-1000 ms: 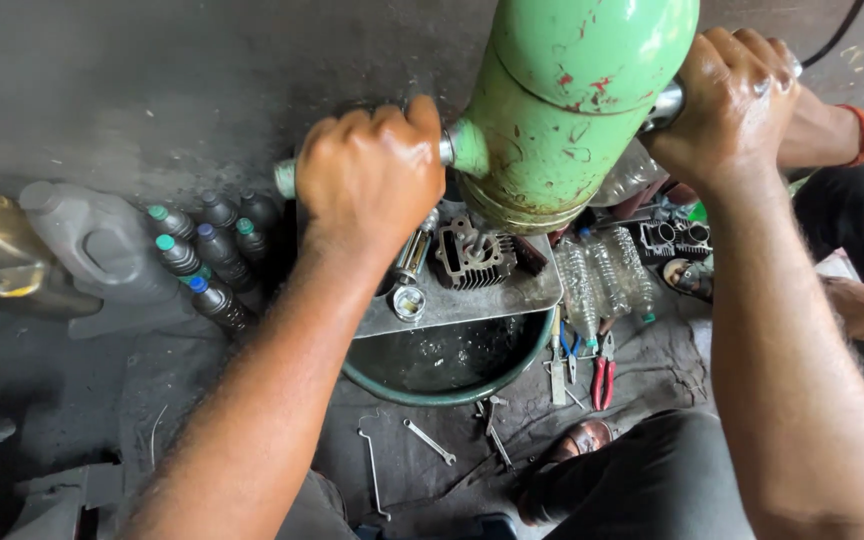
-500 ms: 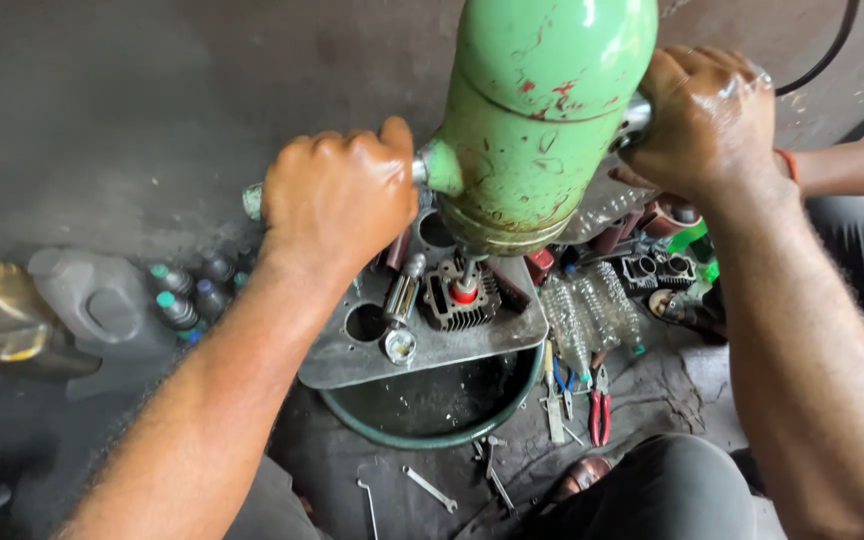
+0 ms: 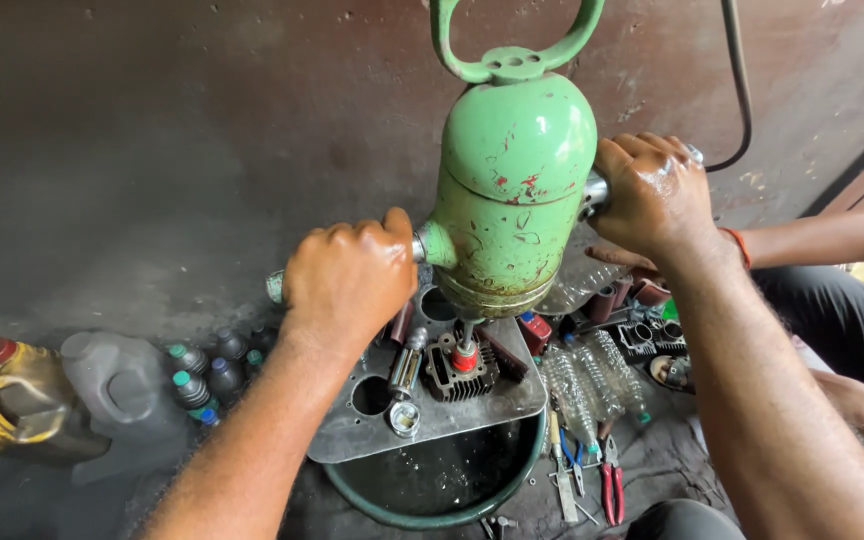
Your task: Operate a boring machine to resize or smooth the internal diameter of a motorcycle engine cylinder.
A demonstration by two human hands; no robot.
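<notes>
At frame centre, both hands clench the side handles of a chipped green metal drill-like machine (image 3: 512, 200)
Left hand (image 3: 349, 282) grips centre-left, right hand (image 3: 655, 193) upper right; below, a finned grey engine cylinder (image 3: 459, 372) sits on a grey steel plate (image 3: 352, 440) over a green basin (image 3: 432, 515)

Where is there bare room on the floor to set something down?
The bare dark floor beyond the small bottles is free. It is crowded around the green basin: the metal plate with the finned cylinder, clear plastic bottles and pliers. Jugs fill the left.
</notes>
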